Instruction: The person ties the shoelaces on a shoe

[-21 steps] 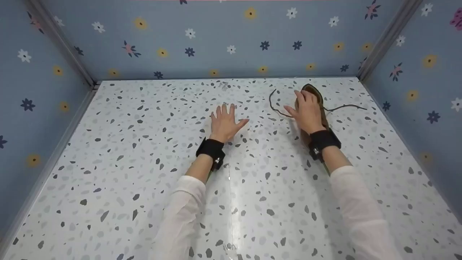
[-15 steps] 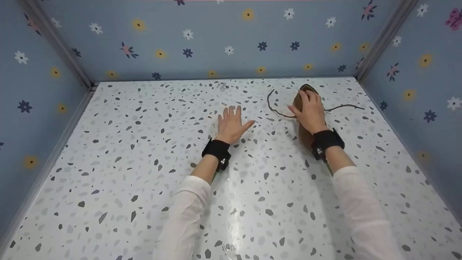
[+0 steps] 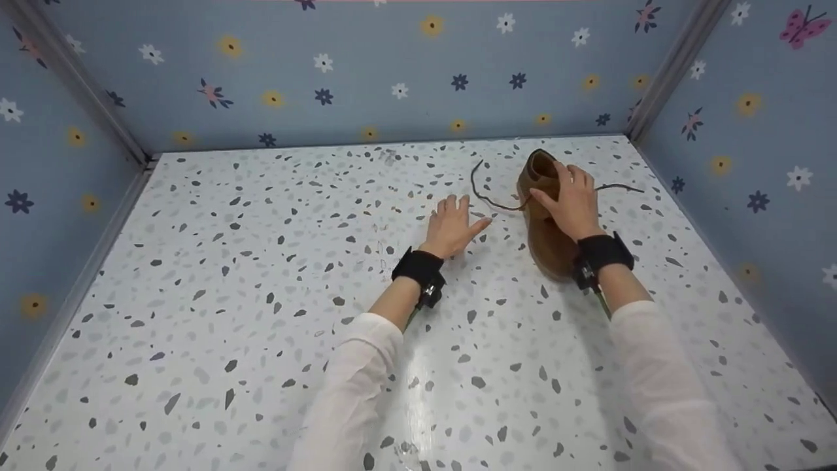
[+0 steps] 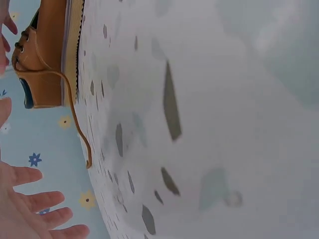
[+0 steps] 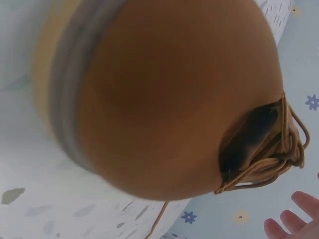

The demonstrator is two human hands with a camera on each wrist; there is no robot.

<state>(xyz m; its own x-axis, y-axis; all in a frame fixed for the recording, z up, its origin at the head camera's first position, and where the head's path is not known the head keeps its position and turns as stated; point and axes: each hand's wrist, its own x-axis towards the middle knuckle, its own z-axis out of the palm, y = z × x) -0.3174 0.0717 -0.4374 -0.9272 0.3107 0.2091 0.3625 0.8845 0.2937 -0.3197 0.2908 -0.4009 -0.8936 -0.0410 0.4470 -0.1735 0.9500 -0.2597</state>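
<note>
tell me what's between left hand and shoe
Head view: between left hand and shoe lies speckled surface, a loose lace curving across its far part.

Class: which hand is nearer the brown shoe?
Right. The right hand is over the brown shoe; the left hand is apart from it, to the left in the head view.

Right wrist cam's mostly brown shoe (image 5: 174, 99) — huge toe, blurry gray-and-yellowish sole (image 5: 67, 79) down the left. Laces (image 5: 286, 154) bunched at right, one loose strand (image 5: 158, 219) below. Right hand's (image 5: 303, 223) fingers poke in lower right, flowery blue wall (image 5: 300, 55) behind — speckled surface (image 5: 30, 214) lower left.
</note>
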